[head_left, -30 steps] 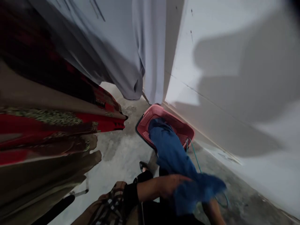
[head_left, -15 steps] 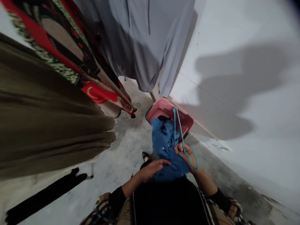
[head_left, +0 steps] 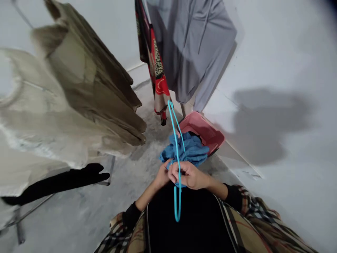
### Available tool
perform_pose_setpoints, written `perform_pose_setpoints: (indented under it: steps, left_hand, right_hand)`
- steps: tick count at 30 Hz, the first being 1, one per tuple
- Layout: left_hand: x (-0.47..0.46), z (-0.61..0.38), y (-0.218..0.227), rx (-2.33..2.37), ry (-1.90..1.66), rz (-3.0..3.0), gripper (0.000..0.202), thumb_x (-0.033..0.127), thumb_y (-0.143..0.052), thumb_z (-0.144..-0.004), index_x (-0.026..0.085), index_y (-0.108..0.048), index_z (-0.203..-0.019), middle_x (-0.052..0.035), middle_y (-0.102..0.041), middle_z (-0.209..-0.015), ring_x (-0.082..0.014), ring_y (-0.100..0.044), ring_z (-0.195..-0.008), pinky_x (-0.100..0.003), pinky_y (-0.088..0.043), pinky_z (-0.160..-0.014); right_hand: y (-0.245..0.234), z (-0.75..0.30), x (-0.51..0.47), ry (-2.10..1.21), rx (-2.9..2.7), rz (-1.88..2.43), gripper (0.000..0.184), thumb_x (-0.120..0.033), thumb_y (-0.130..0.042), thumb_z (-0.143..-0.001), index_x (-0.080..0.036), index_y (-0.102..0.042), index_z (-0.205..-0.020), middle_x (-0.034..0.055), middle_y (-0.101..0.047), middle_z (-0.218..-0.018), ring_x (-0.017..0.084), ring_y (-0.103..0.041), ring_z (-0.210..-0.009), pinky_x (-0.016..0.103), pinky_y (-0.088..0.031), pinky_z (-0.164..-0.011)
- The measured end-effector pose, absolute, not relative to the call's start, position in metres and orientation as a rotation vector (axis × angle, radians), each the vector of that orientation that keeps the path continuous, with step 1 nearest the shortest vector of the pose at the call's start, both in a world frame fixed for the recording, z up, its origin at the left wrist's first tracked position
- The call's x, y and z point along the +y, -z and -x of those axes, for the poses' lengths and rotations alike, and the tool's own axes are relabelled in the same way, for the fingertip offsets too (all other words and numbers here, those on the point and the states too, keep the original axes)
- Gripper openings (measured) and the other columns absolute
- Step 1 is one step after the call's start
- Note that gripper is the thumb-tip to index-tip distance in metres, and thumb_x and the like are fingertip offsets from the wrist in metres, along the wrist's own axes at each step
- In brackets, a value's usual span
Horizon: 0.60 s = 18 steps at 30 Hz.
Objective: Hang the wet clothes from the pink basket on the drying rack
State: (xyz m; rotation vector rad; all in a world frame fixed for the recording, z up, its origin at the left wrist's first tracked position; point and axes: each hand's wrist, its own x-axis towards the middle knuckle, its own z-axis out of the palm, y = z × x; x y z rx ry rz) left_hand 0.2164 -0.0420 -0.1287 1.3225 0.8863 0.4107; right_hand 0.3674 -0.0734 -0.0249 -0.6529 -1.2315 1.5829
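A turquoise clothes hanger (head_left: 176, 140) is held in my right hand (head_left: 192, 176), whose fingers are closed round it over the cloth. Its hook hangs down towards my body and its far end points at the basket. My left hand (head_left: 162, 175) grips the near edge of a blue garment (head_left: 196, 149), with its fingertips partly hidden behind the cloth and my right hand. Small pale buttons show on the garment near my fingers. The bunched blue cloth spreads forward across the near side of a pink laundry basket (head_left: 213, 133).
Grey trousers (head_left: 181, 52) and a red patterned garment (head_left: 161, 84) hang ahead. To the left hang an olive-brown garment (head_left: 97, 88) and a cream one (head_left: 44, 116), above a black garment (head_left: 65, 181) on a metal rack. A white wall (head_left: 302, 140) rises on the right.
My right hand has moved left beside my left hand, bringing the hanger over the blue garment. My left hand has closed on the cloth. The view has swung left, showing the cream garment.
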Motion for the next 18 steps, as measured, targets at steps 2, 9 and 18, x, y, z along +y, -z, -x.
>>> perform_pose_setpoints:
  steps: [2, 9, 18]
  left_hand:
    - [-0.039, -0.195, 0.115, 0.998, -0.554, -1.329, 0.028, 0.037, -0.065, -0.075, 0.016, -0.065, -0.095, -0.0032, -0.068, -0.086, -0.0198, -0.06, -0.085, -0.036, -0.048, -0.089]
    - [-0.025, -0.092, 0.048, 1.251, -1.042, -1.489, 0.032, 0.042, -0.074, -0.066, 0.017, -0.066, -0.085, -0.0047, -0.068, -0.083, -0.0195, -0.06, -0.079, -0.033, -0.05, -0.079]
    - [-0.054, -0.054, -0.019, 0.949, -1.059, -1.852, 0.029, 0.046, -0.067, -0.079, 0.017, -0.072, -0.082, -0.0089, -0.067, -0.082, -0.0213, -0.062, -0.08, -0.034, -0.047, -0.079]
  right_hand:
    - [0.015, -0.363, -0.078, -1.572, -1.197, 0.648, 0.026, -0.03, -0.059, -0.09, -0.02, -0.045, -0.07, -0.0003, -0.053, -0.072, 0.009, -0.049, -0.063, 0.023, -0.041, -0.059]
    - [0.0, -0.365, -0.084, -1.408, -1.176, 0.91, 0.026, -0.028, -0.066, -0.085, -0.019, -0.046, -0.072, 0.0012, -0.062, -0.089, 0.011, -0.067, -0.065, 0.026, -0.054, -0.061]
    - [-0.016, -0.371, -0.061, -1.307, -1.327, 0.834, 0.029, -0.048, -0.046, -0.095, -0.022, -0.053, -0.086, 0.0013, -0.069, -0.07, 0.01, -0.055, -0.046, 0.021, -0.044, -0.042]
